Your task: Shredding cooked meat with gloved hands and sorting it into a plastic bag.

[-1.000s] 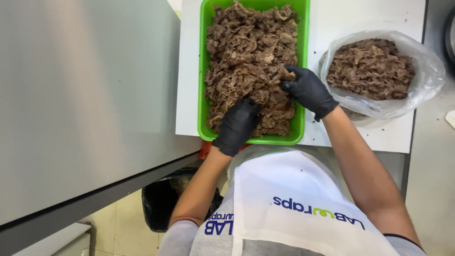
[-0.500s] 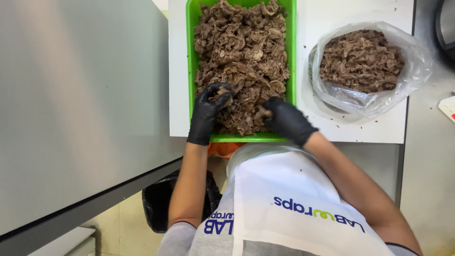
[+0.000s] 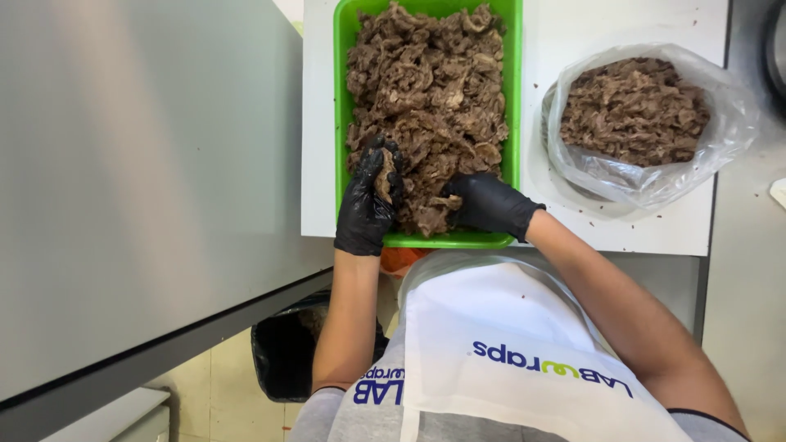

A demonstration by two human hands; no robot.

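A white worktop (image 3: 573, 221) at upper centre carries a green tray (image 3: 342, 123) of shredded meat (image 3: 426, 98). The left hand (image 3: 368, 200) grips a meat piece; the right hand (image 3: 489, 205) curls into the pile. A clear bag (image 3: 729, 123) sits upper right.

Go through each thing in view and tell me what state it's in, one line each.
Green tray: heaped with shredded brown meat.
Left hand: black-gloved, cupping a piece of meat.
Right hand: black-gloved, fingers in the meat at the tray's near end.
Clear plastic bag: open, holding more meat.
Black bin: open, below the counter.
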